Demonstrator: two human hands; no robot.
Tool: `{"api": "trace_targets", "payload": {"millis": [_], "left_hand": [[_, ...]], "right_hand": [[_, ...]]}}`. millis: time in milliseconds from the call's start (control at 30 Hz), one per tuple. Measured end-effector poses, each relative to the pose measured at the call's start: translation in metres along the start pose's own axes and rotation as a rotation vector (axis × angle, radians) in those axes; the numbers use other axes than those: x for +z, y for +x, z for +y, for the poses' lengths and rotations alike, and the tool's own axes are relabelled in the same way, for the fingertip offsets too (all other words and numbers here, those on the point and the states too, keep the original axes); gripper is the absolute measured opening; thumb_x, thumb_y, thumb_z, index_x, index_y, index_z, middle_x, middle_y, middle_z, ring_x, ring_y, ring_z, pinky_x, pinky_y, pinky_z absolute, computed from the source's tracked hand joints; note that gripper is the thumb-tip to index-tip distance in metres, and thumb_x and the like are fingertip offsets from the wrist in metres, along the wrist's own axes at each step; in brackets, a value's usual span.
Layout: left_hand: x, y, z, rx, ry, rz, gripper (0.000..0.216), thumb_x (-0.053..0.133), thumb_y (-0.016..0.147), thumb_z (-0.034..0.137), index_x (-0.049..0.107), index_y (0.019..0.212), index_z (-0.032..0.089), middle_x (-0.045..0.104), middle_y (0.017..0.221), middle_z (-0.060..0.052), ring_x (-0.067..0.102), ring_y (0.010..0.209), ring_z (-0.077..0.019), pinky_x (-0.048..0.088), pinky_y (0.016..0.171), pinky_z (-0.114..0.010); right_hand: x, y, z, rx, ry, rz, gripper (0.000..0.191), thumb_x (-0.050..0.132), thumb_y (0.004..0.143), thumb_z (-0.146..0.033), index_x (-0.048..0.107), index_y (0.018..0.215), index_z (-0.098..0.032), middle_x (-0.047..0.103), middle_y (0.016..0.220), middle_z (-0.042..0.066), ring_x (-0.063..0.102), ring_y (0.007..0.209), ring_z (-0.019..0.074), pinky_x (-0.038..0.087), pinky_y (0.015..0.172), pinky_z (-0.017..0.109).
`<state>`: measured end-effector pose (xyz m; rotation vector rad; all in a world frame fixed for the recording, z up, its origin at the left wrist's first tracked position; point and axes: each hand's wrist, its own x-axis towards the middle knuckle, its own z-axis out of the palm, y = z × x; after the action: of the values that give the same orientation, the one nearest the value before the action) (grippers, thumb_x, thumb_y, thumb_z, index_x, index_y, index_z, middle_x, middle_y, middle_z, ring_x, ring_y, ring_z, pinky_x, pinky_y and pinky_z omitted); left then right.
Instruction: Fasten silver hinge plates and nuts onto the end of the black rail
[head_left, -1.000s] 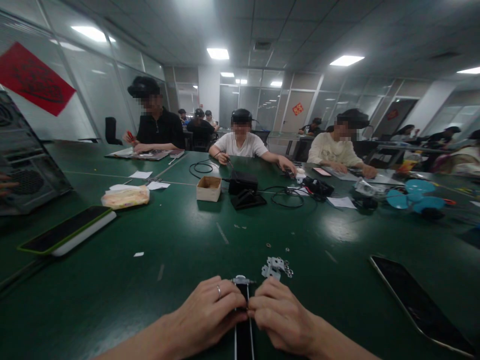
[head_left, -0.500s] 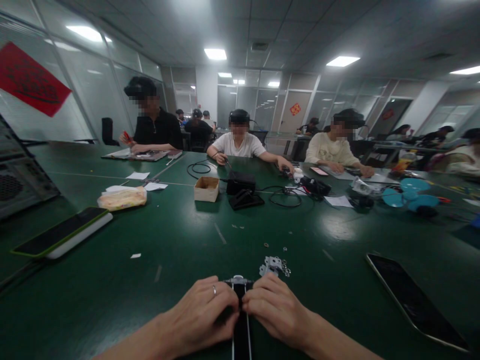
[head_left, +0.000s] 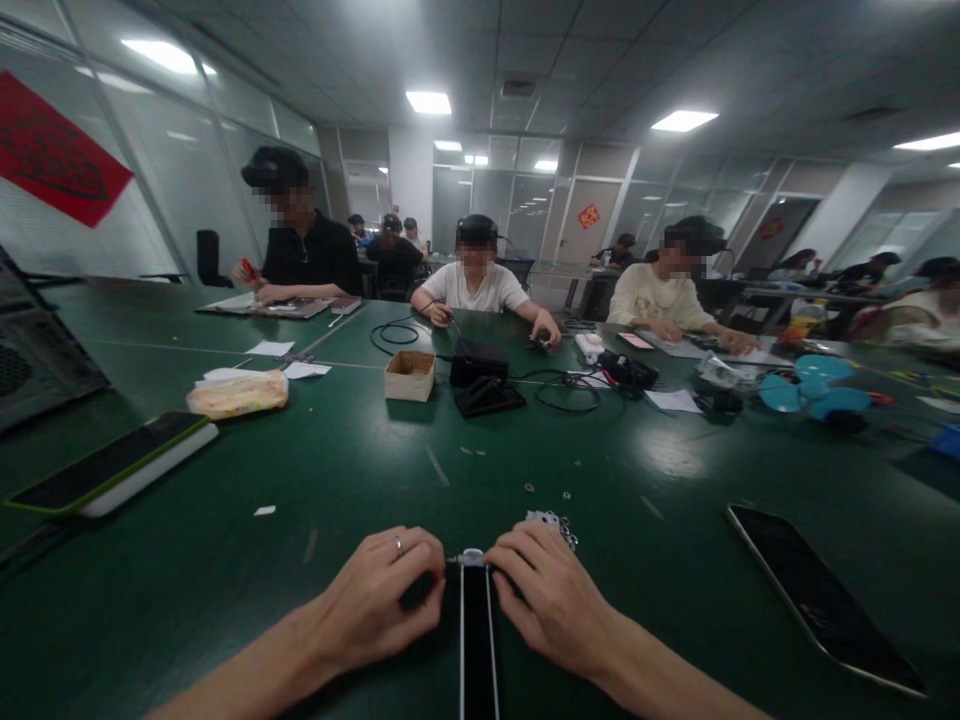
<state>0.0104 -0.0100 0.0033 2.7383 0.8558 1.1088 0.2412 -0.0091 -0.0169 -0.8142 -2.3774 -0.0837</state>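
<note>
In front of me lies a long, narrow black strip (head_left: 479,640) with pale rails along both sides, pointing away from me. A rounded, light-coloured end piece (head_left: 472,557) sits at its far end, with a thin metal rod (head_left: 453,560) sticking out crosswise to the left. My left hand (head_left: 386,590), a ring on one finger, is closed with its fingertips at the rod's outer end. My right hand (head_left: 551,595) is bent around the right side of the end piece, fingertips together; what they pinch is hidden. Small metal brackets (head_left: 551,519) lie just behind my right hand, partly covered.
Small nuts and washers (head_left: 568,530) lie beside the brackets. A phone (head_left: 825,600) is at right; a green-edged device (head_left: 112,460) at left. Further back are a small open box (head_left: 409,376), a black stand (head_left: 487,385), cables and blue fan blades (head_left: 806,385). Several people sit across the table.
Both hands have shifted away from me along the strip to its far end. My left hand has also moved left, off the strip's side. Across the table, a person's hand has moved left.
</note>
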Motion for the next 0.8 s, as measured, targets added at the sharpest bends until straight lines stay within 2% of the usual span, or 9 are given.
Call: {"api": "trace_targets", "payload": {"millis": [333,500,567,667,800], "left_hand": [[0.005,-0.005,-0.014,-0.162,-0.016,-0.12,0.008,0.045,0.083,0.016,0.052,0.082,0.018,0.063,0.078,-0.003,0.06,0.066,-0.014,0.049,0.061,-0.024],[0.007,-0.007,-0.019,-0.201,-0.009,-0.126,0.018,0.046,0.087,0.019,0.056,0.101,0.019,0.063,0.079,-0.001,0.055,0.056,-0.0114,0.047,0.056,-0.023],[0.007,-0.007,-0.019,-0.189,-0.028,-0.135,0.022,0.046,0.089,0.02,0.056,0.108,0.019,0.065,0.085,-0.003,0.058,0.062,-0.012,0.049,0.061,-0.023],[0.006,-0.006,-0.021,-0.19,-0.055,-0.172,0.019,0.045,0.091,0.021,0.061,0.102,0.018,0.066,0.091,-0.005,0.063,0.074,-0.0142,0.051,0.067,-0.024],[0.005,-0.005,-0.022,-0.219,-0.105,-0.194,0.018,0.047,0.092,0.022,0.063,0.1,0.017,0.067,0.091,-0.005,0.064,0.075,-0.0146,0.051,0.068,-0.025]], "right_hand": [[0.004,-0.002,0.002,0.091,0.0,-0.012,0.016,0.048,0.088,-0.013,0.061,0.097,-0.016,0.062,0.086,0.007,0.051,0.083,0.0207,0.043,0.076,0.036],[0.005,-0.002,0.002,0.118,-0.006,-0.013,0.015,0.05,0.087,-0.013,0.062,0.096,-0.016,0.062,0.087,0.007,0.05,0.083,0.0206,0.042,0.076,0.036],[0.004,-0.001,0.002,0.136,-0.015,-0.002,0.014,0.052,0.085,-0.013,0.062,0.094,-0.016,0.062,0.087,0.006,0.051,0.083,0.0202,0.041,0.076,0.036],[0.003,-0.001,0.002,0.159,-0.037,-0.014,0.011,0.054,0.085,-0.015,0.063,0.092,-0.016,0.062,0.087,0.006,0.051,0.083,0.0201,0.04,0.076,0.036],[0.001,-0.001,0.001,0.151,-0.064,-0.046,0.011,0.054,0.086,-0.015,0.064,0.09,-0.016,0.062,0.086,0.006,0.051,0.082,0.0199,0.04,0.073,0.034]]}}
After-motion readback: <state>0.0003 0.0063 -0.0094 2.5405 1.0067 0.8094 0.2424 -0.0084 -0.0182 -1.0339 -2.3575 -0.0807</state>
